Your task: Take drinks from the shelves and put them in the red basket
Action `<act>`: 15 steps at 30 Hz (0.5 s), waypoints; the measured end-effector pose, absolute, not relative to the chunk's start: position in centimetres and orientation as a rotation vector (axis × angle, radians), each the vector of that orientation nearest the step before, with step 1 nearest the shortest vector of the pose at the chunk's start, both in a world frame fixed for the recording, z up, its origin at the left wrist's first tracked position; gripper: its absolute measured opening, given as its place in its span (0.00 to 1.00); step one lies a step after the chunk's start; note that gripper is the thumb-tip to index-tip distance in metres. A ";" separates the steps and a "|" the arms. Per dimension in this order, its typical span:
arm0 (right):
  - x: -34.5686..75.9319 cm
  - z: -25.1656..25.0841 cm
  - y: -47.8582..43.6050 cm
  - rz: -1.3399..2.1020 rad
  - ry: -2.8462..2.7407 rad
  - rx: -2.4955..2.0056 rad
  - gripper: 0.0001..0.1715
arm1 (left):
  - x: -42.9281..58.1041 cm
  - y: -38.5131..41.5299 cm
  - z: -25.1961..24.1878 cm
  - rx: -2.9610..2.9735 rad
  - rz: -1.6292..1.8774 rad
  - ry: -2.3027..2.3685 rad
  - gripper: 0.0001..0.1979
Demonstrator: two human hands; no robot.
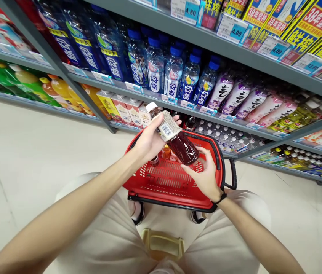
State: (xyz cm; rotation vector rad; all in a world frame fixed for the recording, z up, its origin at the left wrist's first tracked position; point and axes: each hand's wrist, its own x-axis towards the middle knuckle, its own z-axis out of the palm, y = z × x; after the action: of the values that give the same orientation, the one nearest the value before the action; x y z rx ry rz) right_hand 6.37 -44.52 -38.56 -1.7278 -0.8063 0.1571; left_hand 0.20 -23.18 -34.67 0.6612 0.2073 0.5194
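Observation:
A bottle of dark red drink (184, 147) with a white cap and a beige barcode label lies tilted across my two hands. My left hand (152, 137) grips it around the label, thumb on top. At the bottle's base, my right hand (206, 173) cups the lower end between thumb and fingers. Below both hands stands a red shopping basket (166, 179) with black rim trim. Inside its far side are a dark bottle (154, 161) and some orange-coloured items (166, 152), partly hidden by my hands and the held bottle.
Grey shelves (149, 91) rise in front, with blue-capped bottles (173, 72), purple-and-white bottles (220, 91) and cartons (123, 110). The basket's black handle (232, 173) sticks out at right. A yellowish stool (163, 245) is between my legs on the pale floor (35, 160).

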 end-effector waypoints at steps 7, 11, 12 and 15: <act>6.9 -37.6 -43.8 0.375 -0.635 -1.522 0.39 | -0.2 -22.6 -34.5 0.670 0.519 0.152 0.21; 7.0 -36.6 -43.9 0.559 -0.503 -1.408 0.37 | 0.0 -22.2 -34.7 0.665 0.541 0.240 0.18; 7.0 -36.4 -44.0 0.588 -0.479 -1.378 0.35 | 0.0 -22.2 -34.7 0.657 0.546 0.249 0.19; 7.2 -35.6 -44.1 0.680 -0.422 -1.294 0.26 | 0.1 -22.1 -34.7 0.644 0.529 0.245 0.19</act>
State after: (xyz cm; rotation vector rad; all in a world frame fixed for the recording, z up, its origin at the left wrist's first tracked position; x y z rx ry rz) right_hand 7.21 -44.11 -35.56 -1.2941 -0.4217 0.6796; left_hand 0.11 -22.06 -34.70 0.6437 0.2453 0.5287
